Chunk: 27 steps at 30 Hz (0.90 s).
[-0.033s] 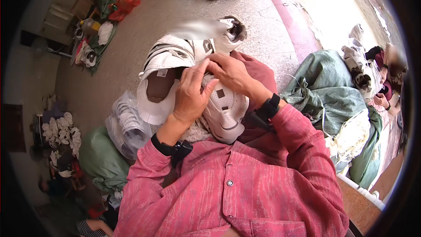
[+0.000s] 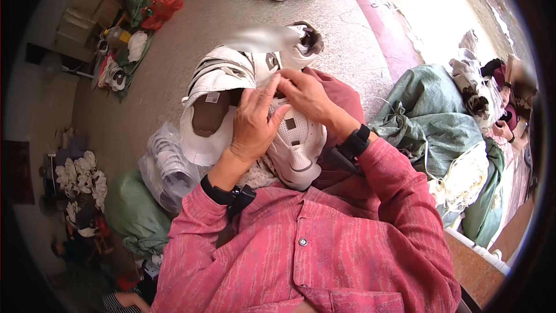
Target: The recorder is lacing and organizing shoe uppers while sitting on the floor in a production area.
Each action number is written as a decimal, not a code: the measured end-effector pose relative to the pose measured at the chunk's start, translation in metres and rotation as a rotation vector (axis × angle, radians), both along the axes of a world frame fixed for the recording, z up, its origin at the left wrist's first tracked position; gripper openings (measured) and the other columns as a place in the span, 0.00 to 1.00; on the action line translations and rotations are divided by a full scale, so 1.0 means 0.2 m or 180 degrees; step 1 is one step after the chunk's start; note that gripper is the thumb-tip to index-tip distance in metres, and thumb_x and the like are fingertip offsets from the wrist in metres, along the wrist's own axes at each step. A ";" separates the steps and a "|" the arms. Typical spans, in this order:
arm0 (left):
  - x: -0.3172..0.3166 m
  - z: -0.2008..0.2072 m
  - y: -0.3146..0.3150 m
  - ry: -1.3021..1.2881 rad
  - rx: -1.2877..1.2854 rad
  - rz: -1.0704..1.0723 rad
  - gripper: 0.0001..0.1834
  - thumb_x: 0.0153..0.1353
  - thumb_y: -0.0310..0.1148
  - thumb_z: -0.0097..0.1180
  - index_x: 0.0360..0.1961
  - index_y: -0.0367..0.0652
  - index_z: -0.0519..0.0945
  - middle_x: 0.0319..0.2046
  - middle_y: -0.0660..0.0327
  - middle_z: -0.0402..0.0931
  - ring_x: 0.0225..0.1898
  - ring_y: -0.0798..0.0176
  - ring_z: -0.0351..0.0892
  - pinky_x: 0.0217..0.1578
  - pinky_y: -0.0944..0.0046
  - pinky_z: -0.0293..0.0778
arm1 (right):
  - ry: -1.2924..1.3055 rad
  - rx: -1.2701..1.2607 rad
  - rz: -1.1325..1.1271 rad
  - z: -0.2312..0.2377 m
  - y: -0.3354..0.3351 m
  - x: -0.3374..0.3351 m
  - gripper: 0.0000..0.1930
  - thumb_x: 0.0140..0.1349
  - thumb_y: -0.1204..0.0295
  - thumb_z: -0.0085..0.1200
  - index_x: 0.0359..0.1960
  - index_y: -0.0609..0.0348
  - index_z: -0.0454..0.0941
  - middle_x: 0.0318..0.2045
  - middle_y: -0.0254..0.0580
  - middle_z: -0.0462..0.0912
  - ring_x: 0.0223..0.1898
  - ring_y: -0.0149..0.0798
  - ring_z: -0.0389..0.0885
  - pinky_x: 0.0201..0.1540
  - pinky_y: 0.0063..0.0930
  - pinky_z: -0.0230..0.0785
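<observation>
Front and centre, a pale shoe (image 2: 296, 162) sits over the lap, the hands arched across its upper end: left hand (image 2: 253, 120) and right hand (image 2: 307, 97), fingers half bent, tips meeting. They block the view, so I can't tell whether they grip anything. White shoe pieces (image 2: 231, 61) crowd left of centre; a green sack (image 2: 428, 98) bulges at right; a red bag (image 2: 162, 8) sits upper left.
</observation>
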<state>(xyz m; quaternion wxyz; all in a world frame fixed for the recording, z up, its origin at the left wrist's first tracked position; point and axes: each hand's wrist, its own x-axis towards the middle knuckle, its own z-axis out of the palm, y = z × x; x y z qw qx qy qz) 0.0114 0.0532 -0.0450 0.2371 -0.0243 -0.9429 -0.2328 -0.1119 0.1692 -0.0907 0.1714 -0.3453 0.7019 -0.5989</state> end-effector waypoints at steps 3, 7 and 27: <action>-0.04 -0.06 0.02 -0.0042 -0.0154 -0.0185 0.29 0.57 0.32 0.63 0.61 0.43 0.72 0.47 0.52 0.75 0.47 0.47 0.73 0.50 0.53 0.70 | -0.2081 -0.0920 -0.0312 -0.13 0.15 -0.07 0.17 0.71 0.57 0.48 0.45 0.57 0.81 0.38 0.42 0.84 0.39 0.32 0.81 0.40 0.24 0.71; 0.00 -0.11 -0.01 -0.0122 0.0982 -0.0159 0.23 0.58 0.24 0.60 0.57 0.42 0.76 0.46 0.53 0.75 0.49 0.52 0.75 0.52 0.59 0.70 | -0.1798 -0.1054 -0.1253 -0.12 0.59 -0.17 0.18 0.70 0.59 0.49 0.42 0.64 0.81 0.38 0.46 0.85 0.38 0.38 0.85 0.41 0.30 0.77; -0.02 -0.04 0.04 -0.0465 -0.1311 -0.0865 0.39 0.67 0.62 0.39 0.67 0.42 0.67 0.69 0.54 0.61 0.69 0.49 0.57 0.64 0.51 0.54 | 0.1105 0.3411 -0.3594 -0.77 2.53 0.00 0.10 0.58 0.68 0.55 0.39 0.57 0.82 0.28 0.45 0.84 0.31 0.40 0.84 0.36 0.35 0.75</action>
